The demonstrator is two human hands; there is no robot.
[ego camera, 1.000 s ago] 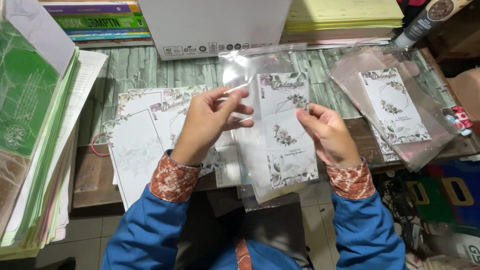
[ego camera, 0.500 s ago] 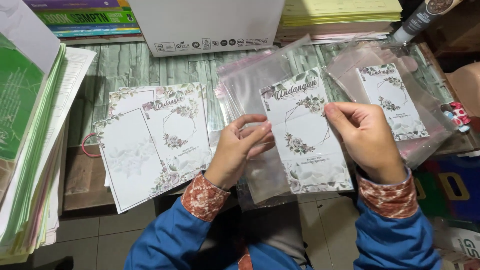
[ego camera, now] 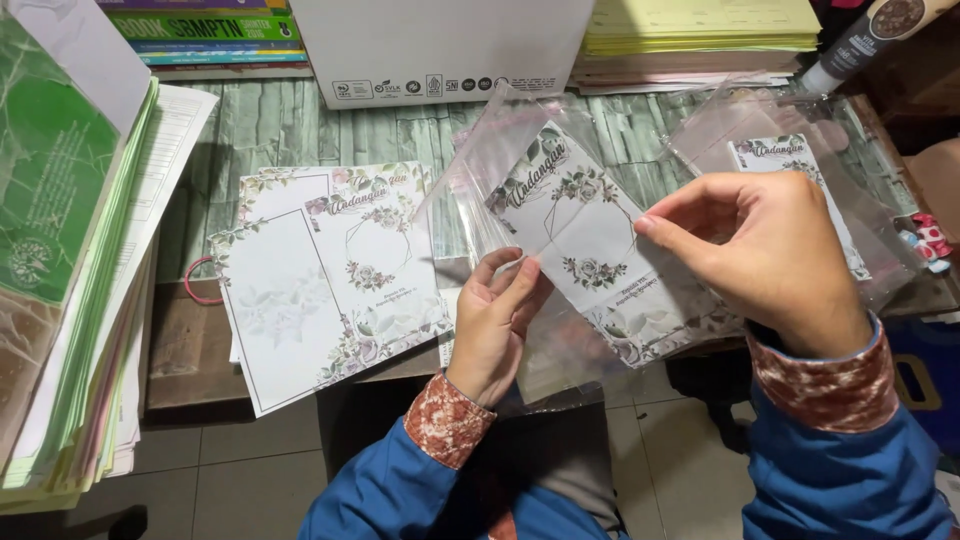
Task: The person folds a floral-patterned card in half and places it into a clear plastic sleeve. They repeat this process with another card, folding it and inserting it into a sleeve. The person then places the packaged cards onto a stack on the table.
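A white floral invitation card [ego camera: 590, 245] sits tilted inside a clear plastic sleeve [ego camera: 490, 165] held in the air between my hands. My left hand [ego camera: 495, 325] pinches the sleeve's lower left edge. My right hand [ego camera: 765, 255] grips the sleeve and card at the right side. A pile of unsleeved floral cards [ego camera: 330, 275] lies on the table to the left of my hands. A stack of sleeved cards [ego camera: 800, 160] rests behind my right hand, partly hidden by it.
A tall stack of green and white papers [ego camera: 70, 250] fills the left. A white cardboard box [ego camera: 440, 45], books [ego camera: 205, 28] and yellow paper stacks [ego camera: 700, 30] line the back of the table [ego camera: 270, 125]. A bottle [ego camera: 865, 35] lies at the top right. Tiled floor [ego camera: 220, 470] is below.
The card and sleeve have tilted and moved right. My left hand dropped to the sleeve's lower edge; my right hand shifted up to the right side.
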